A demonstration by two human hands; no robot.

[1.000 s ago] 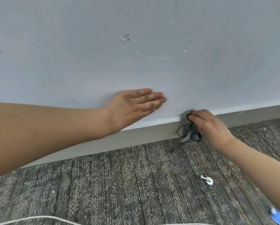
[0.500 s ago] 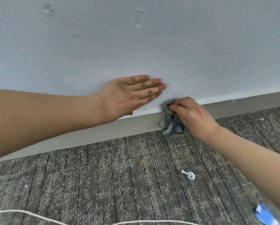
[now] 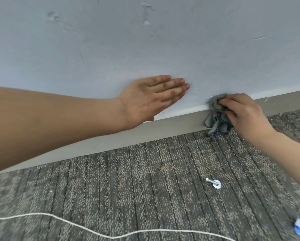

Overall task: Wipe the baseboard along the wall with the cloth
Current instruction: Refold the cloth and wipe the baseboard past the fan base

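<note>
Seemingly for balance, the left hand (image 3: 152, 98) lies flat, fingers straight, on the wall (image 3: 145, 49). Meanwhile the right hand (image 3: 245, 113) grips the bunched cloth (image 3: 215, 115) against the baseboard (image 3: 145, 131) (its tail brushing the carpet (image 3: 145, 188)), pressing to scrub.

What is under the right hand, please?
A bunched grey cloth, which the right hand grips against the baseboard; its loose end hangs to the carpet. The baseboard behind the cloth is hidden.
</note>
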